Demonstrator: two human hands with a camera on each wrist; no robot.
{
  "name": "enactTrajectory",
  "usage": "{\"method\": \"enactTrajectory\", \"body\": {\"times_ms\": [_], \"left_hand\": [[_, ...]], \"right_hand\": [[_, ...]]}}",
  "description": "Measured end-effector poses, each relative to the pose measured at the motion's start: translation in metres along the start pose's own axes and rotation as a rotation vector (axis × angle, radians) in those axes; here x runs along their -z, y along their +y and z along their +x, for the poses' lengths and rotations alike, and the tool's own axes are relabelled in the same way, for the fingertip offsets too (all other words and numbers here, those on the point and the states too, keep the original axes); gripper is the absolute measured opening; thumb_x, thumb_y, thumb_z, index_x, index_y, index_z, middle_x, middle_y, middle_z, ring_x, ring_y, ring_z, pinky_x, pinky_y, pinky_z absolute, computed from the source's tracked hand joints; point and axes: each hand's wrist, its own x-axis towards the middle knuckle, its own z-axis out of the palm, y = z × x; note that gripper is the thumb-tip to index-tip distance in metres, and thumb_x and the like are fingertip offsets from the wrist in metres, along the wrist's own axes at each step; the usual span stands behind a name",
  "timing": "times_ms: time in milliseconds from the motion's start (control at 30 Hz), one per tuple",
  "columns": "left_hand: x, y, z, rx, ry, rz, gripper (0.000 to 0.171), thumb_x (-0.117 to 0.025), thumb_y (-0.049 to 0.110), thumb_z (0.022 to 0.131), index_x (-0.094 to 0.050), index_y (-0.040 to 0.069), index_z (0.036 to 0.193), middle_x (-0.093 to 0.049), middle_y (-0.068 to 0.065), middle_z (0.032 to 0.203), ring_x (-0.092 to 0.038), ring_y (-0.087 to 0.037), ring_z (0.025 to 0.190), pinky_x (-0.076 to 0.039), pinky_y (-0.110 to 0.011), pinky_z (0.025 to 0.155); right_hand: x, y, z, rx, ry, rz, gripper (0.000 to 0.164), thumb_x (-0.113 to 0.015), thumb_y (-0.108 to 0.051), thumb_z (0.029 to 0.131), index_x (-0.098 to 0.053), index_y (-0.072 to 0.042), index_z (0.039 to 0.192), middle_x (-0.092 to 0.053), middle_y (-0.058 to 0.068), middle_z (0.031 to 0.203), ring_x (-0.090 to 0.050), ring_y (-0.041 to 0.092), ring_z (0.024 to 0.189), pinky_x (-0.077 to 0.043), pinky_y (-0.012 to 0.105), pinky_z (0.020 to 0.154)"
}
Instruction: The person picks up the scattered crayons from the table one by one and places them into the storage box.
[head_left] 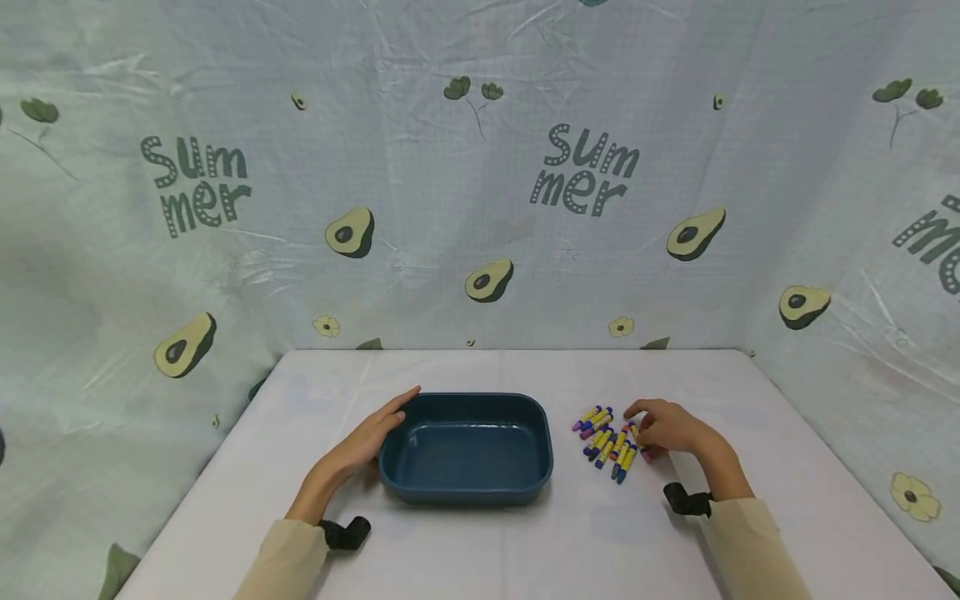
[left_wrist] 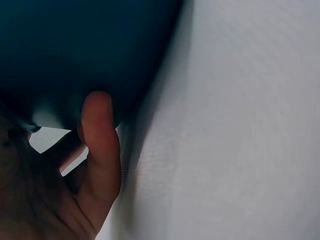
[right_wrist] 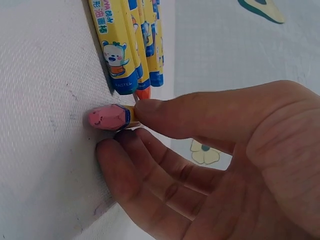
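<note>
The dish is touched by the outstretched left hand; right of it, a pink crayon is pinched by the right hand.

Right hand pinching a pink-tipped crayon, yellow-wrapped crayons just beside, white cloth underneath

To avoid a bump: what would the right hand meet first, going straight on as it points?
The right hand, already at the pink crayon, would likely meet the other crayons first; depth is unclear.

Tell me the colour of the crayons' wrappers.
Yellow with blue bands; the crayons' wrappers show best in the right wrist view.
</note>
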Motion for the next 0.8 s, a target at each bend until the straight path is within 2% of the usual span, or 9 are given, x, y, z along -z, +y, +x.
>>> {"method": "enactTrajectory", "body": {"times_ms": [133, 500, 800], "left_hand": [[-0.0012, -0.0017, 0.001, -0.031, -0.004, -0.009, 0.051, -0.027, 0.025, 0.115, -0.026, 0.021, 0.166, -0.018, -0.009, 0.174, -0.01, -0.037, 0.161, -0.009, -0.067, 0.126], [0.0012, -0.0016, -0.0011, -0.013, 0.006, -0.032, 0.051, -0.027, 0.026, 0.115, -0.025, 0.024, 0.166, -0.016, -0.01, 0.175, -0.008, -0.038, 0.162, -0.007, -0.067, 0.126], [-0.0024, -0.0041, 0.0037, -0.002, -0.003, -0.025, 0.051, -0.027, 0.027, 0.114, -0.025, 0.027, 0.165, -0.016, -0.007, 0.175, -0.009, -0.036, 0.162, -0.008, -0.068, 0.126]], "right_hand": [[0.0007, -0.0009, -0.001, 0.007, 0.002, -0.008, 0.04, -0.065, -0.004, 0.092, -0.06, 0.001, 0.131, -0.065, 0.016, 0.103, -0.063, 0.019, 0.072, -0.059, 0.034, 0.071], [0.001, -0.0084, 0.0036, -0.011, 0.019, -0.029, 0.039, -0.069, -0.006, 0.089, -0.063, 0.002, 0.127, -0.066, 0.017, 0.104, -0.065, 0.018, 0.071, -0.057, 0.033, 0.068], [-0.0006, -0.0011, 0.0028, -0.036, 0.05, 0.013, 0.042, -0.068, -0.002, 0.086, -0.063, 0.001, 0.127, -0.065, 0.017, 0.103, -0.063, 0.019, 0.07, -0.056, 0.032, 0.065]]}}
